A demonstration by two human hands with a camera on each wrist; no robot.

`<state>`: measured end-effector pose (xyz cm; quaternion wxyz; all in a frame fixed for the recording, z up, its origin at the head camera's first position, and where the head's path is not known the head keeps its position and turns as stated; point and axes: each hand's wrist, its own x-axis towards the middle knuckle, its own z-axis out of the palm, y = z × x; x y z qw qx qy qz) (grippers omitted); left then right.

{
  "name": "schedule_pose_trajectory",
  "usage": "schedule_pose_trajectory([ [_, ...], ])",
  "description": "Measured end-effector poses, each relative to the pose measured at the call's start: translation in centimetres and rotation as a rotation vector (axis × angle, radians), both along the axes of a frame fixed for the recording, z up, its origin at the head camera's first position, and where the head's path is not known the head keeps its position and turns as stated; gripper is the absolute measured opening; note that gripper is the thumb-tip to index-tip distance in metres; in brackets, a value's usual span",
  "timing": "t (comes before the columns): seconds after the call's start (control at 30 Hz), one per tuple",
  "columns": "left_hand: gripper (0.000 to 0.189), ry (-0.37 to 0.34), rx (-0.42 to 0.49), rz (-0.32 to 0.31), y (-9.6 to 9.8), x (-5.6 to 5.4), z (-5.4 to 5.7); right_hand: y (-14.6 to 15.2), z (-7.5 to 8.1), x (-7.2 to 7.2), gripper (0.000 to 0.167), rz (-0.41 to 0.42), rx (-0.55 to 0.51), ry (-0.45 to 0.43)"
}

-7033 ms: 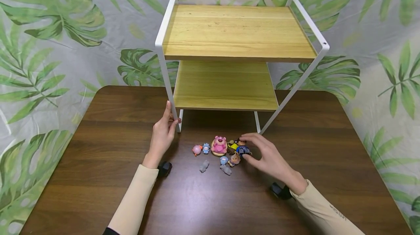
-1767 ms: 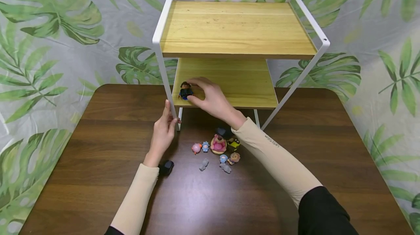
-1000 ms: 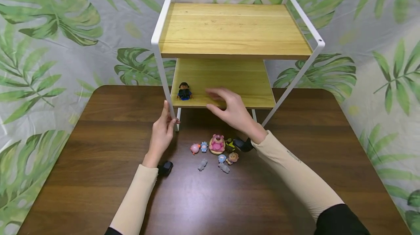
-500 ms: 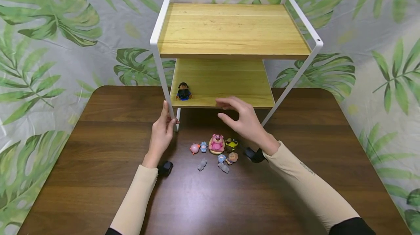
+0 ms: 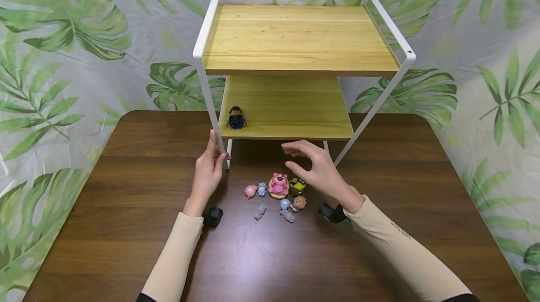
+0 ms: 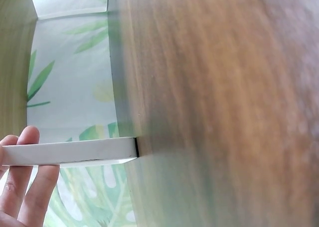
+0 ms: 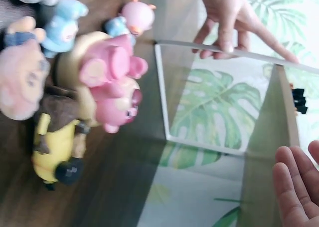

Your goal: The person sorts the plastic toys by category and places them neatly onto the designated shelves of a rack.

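toys, eight together, are lying on the desk, seemingly remaining; one dark-haired figure is resting on the lower shelf near its 8 o'clock corner, so work is probably just beginning. the right hand is hovering at the cluster's 2 o'clock, its grip parted, holding nothing; the left hand is pinching the white leg. open room is stretching from the figure toward 3 o'clock, the upper shelf overhanging.

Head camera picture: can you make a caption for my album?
Left hand holding white leg, empty right hand near pink bear, toy figure on lower shelf.
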<state>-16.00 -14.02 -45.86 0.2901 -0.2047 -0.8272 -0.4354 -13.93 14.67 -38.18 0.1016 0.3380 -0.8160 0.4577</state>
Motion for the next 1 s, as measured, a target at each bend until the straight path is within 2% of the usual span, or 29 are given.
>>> schedule_pose_trajectory([
  [0.77,0.104,0.014,-0.006,0.000,-0.1,0.0,-0.1,0.8,-5.8,0.3,0.039,-0.028,0.107,-0.152],
  [1.0,0.104,0.004,-0.008,-0.002,-0.1,-0.1,-0.2,0.8,-6.9,0.7,0.041,-0.042,0.155,-0.214],
])
